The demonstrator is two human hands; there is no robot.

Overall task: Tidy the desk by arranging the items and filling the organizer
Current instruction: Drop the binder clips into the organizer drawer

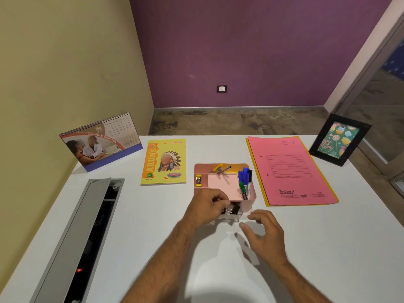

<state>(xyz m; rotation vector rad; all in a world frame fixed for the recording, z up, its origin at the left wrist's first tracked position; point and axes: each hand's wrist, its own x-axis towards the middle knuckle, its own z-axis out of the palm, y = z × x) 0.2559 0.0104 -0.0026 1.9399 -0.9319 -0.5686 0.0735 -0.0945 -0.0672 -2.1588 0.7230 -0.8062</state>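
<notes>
A pink desk organizer (252, 196) stands mid-desk. It holds blue, black and green markers (245, 182), a pink note pad (223, 182), a yellow stapler (198, 179) and a compass at the back. A clear drawer (231, 216) sticks out of its front. My left hand (206, 207) pinches a black binder clip (235, 209) over that drawer. To the right of the drawer, my right hand (265, 231) hovers with relaxed fingers and holds nothing.
A yellow notebook (164, 161) lies left of the organizer, and a pink file folder (290, 171) on yellow ones lies to its right. A desk calendar (100, 142) stands far left, a picture frame (338, 139) far right. An open grey cable tray (87, 232) runs along the left.
</notes>
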